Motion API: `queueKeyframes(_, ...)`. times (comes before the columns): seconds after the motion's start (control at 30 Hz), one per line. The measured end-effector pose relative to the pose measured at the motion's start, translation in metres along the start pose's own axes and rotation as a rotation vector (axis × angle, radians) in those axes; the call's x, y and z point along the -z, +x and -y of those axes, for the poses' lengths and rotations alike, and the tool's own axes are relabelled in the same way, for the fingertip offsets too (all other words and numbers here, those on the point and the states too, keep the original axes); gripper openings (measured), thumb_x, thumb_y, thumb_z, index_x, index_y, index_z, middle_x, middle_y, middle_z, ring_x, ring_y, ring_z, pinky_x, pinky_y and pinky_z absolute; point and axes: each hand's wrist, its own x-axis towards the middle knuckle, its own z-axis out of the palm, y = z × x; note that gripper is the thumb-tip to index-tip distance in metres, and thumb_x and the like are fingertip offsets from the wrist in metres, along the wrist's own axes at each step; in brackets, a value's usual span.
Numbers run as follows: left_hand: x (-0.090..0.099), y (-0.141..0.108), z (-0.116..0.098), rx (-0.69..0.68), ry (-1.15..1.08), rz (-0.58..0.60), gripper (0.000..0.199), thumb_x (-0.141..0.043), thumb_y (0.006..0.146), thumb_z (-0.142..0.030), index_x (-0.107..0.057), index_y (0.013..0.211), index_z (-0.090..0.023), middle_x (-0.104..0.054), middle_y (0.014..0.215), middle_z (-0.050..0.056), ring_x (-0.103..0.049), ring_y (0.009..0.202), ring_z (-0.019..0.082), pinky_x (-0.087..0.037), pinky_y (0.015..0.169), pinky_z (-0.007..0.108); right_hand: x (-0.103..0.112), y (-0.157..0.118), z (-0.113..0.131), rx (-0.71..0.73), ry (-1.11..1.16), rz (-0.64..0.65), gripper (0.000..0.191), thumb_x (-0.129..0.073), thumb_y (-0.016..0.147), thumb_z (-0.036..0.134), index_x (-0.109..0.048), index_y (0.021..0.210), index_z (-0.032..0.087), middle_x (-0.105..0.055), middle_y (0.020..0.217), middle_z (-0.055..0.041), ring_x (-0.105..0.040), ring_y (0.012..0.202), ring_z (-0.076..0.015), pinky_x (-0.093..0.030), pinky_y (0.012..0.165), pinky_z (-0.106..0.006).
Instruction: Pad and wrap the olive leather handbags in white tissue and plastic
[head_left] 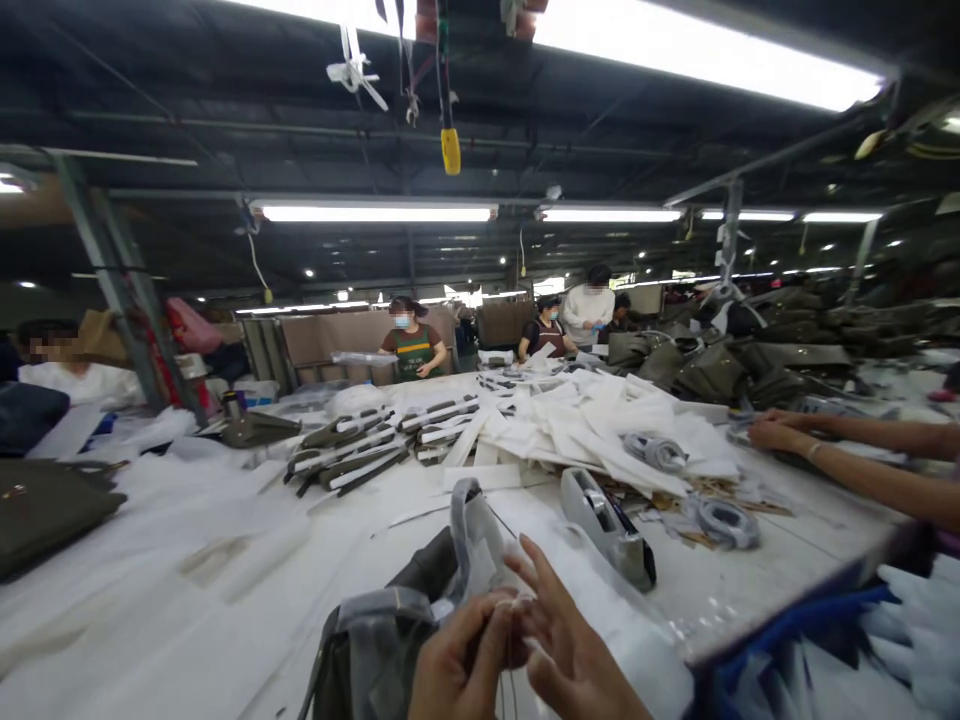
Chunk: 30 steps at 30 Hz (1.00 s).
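My left hand (465,655) is at the bottom centre, its fingers pinched on a thin pale string. Close against it, my right hand (566,640) has its thumb and a finger bent toward the same string, while other fingers stretch upward. Thin cords hang down between the hands. Just behind and left of them lies a dark olive bag (337,650) with grey wrapping on its edges. A strap wrapped in grey film (465,530) loops up from the bag beyond my fingers.
A grey tape dispenser (607,525) stands beyond my right hand. Further back are a pile of white sheets (585,410), wrapped straps (360,445) and tape rolls (726,522). Another person's arms (862,450) reach in from the right. White sheeting (150,550) covers the left side.
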Motion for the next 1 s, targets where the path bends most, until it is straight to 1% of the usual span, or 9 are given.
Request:
queueKeyframes(0.07,0.004,-0.007,-0.011,-0.075,0.104,-0.057,0.030,-0.060,0.090,-0.048,-0.077,0.094,-0.024,-0.074,0.103,0.008,-0.069,0.096,0.023,-0.056,0.085,0.031,-0.014,-0.008,-0.004,-0.089,0.150,0.082,0.101,-0.074,0.076,0.060,-0.016,0.157,0.039,-0.055,0.141,-0.0116,-0.056,0.127,-0.0321,-0.041,0.108,-0.051)
queueKeyframes(0.13,0.006,-0.015,-0.021,-0.112,0.193,-0.089,0.023,-0.063,0.090,-0.042,-0.078,0.094,-0.026,-0.072,0.105,0.007,-0.067,0.102,0.024,-0.054,0.090,0.032,-0.026,-0.014,0.002,-0.186,0.170,0.107,0.092,-0.076,0.078,0.053,-0.028,0.154,0.035,-0.069,0.117,-0.0090,-0.063,0.115,-0.0298,-0.046,0.103,-0.048)
queueKeyframes(0.23,0.010,-0.028,-0.031,0.000,0.089,-0.105,0.024,-0.065,0.089,-0.040,-0.077,0.099,-0.023,-0.071,0.090,0.006,-0.066,0.077,0.017,-0.055,0.072,0.027,-0.033,-0.020,0.017,-0.314,0.115,0.094,0.062,-0.073,0.083,0.048,-0.053,0.138,0.027,-0.070,0.085,-0.0039,-0.068,0.087,-0.0242,-0.054,0.085,-0.040)
queueKeyframes(0.33,0.016,-0.038,-0.030,0.184,-0.208,-0.159,0.028,-0.069,0.087,-0.039,-0.074,0.105,-0.019,-0.064,0.072,0.001,-0.059,0.064,0.011,-0.051,0.066,0.022,-0.034,-0.023,0.023,-0.411,0.132,0.123,0.042,-0.070,0.085,0.049,-0.064,0.117,0.023,-0.065,0.069,-0.0006,-0.064,0.066,-0.0178,-0.054,0.064,-0.031)
queueKeyframes(0.47,0.036,-0.050,-0.019,0.305,-0.420,-0.273,0.030,-0.070,0.086,-0.034,-0.071,0.111,-0.018,-0.058,0.067,-0.003,-0.054,0.060,0.007,-0.049,0.067,0.020,-0.040,-0.025,0.019,-0.536,0.078,0.142,0.036,-0.067,0.085,0.054,-0.068,0.090,0.018,-0.062,0.066,0.0006,-0.044,0.037,-0.0049,-0.029,0.036,-0.019)
queueKeyframes(0.6,0.078,-0.055,-0.009,0.213,-0.112,-0.352,0.031,-0.066,0.089,-0.040,-0.071,0.110,-0.018,-0.068,0.081,0.002,-0.063,0.073,0.012,-0.052,0.074,0.024,-0.055,-0.014,0.007,-0.574,-0.007,0.135,0.039,-0.065,0.086,0.056,-0.069,0.086,0.017,-0.062,0.065,0.0011,-0.037,0.034,-0.0024,-0.021,0.035,-0.019)
queueKeyframes(0.73,0.134,-0.034,-0.004,0.035,0.331,-0.494,0.030,-0.063,0.090,-0.041,-0.072,0.110,-0.021,-0.072,0.108,0.007,-0.068,0.096,0.019,-0.052,0.090,0.030,-0.079,0.008,-0.016,-0.567,-0.086,0.119,0.042,-0.060,0.087,0.058,-0.069,0.081,0.017,-0.064,0.062,0.0005,-0.039,0.034,-0.0054,-0.025,0.036,-0.021)
queueKeyframes(0.87,0.175,0.003,0.004,0.122,0.468,-0.258,0.033,-0.057,0.091,-0.042,-0.072,0.108,-0.017,-0.074,0.107,0.009,-0.068,0.097,0.021,-0.051,0.092,0.033,-0.103,0.033,-0.036,-0.420,-0.261,0.050,0.043,-0.056,0.090,0.053,-0.070,0.070,0.018,-0.065,0.057,-0.0007,-0.045,0.038,-0.0096,-0.033,0.041,-0.024)
queueKeyframes(1.0,0.192,0.034,0.009,0.197,0.451,-0.009,0.031,-0.063,0.086,-0.040,-0.075,0.102,-0.016,-0.077,0.094,0.009,-0.069,0.085,0.022,-0.054,0.083,0.034,-0.117,0.055,-0.044,-0.221,-0.362,-0.038,0.043,-0.054,0.094,0.046,-0.072,0.065,0.019,-0.068,0.061,-0.0016,-0.059,0.055,-0.0149,-0.044,0.058,-0.026)
